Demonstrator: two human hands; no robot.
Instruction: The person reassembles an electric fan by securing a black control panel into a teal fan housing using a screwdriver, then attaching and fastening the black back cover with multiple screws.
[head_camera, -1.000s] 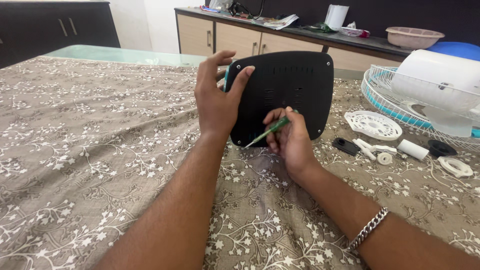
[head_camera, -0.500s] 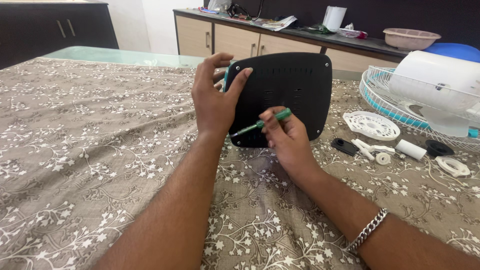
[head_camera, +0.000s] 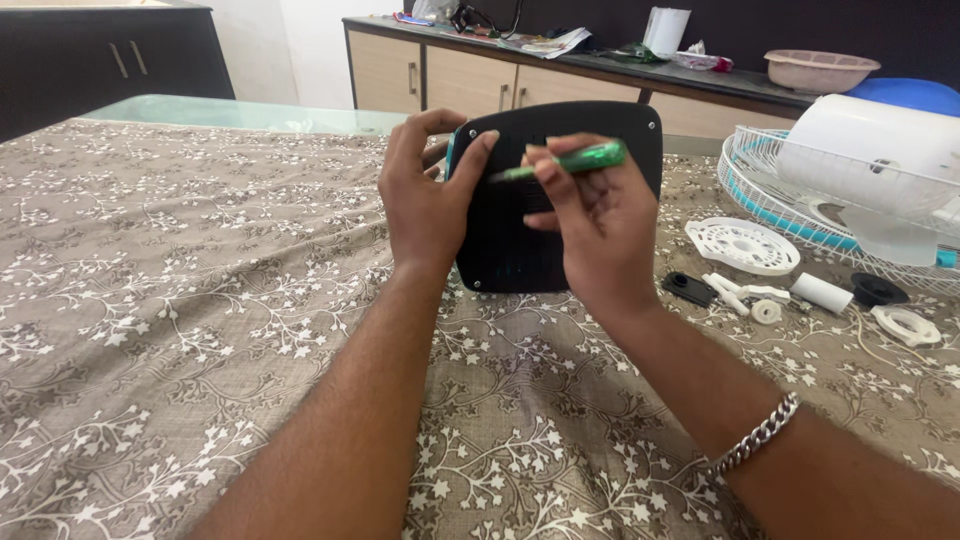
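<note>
A: Where are your hands?

B: Your left hand (head_camera: 425, 205) grips the left edge of a black plastic panel (head_camera: 505, 235), thumb pressed on its face near the top corner and the other fingers curled behind it. The panel stands upright, its bottom edge resting on the surface (head_camera: 180, 300), which is covered with a brown cloth printed with white flowers.

A: And the right?

B: Your right hand (head_camera: 600, 225) is raised in front of the panel's upper half. It pinches a green-handled screwdriver (head_camera: 565, 160) between thumb and fingertips. The tool lies nearly level, tip pointing left toward your left thumb. I cannot tell whether the tip touches the panel. A silver chain bracelet (head_camera: 757, 436) sits on that wrist.

A: What lies nearby?

B: To your right, well apart from the panel: a round white slotted disc (head_camera: 742, 246), a small black cap (head_camera: 690, 289), a white cylinder (head_camera: 823, 293), and a white wire fan guard (head_camera: 770, 185) with a white fan motor housing (head_camera: 880, 150) resting in it.
</note>
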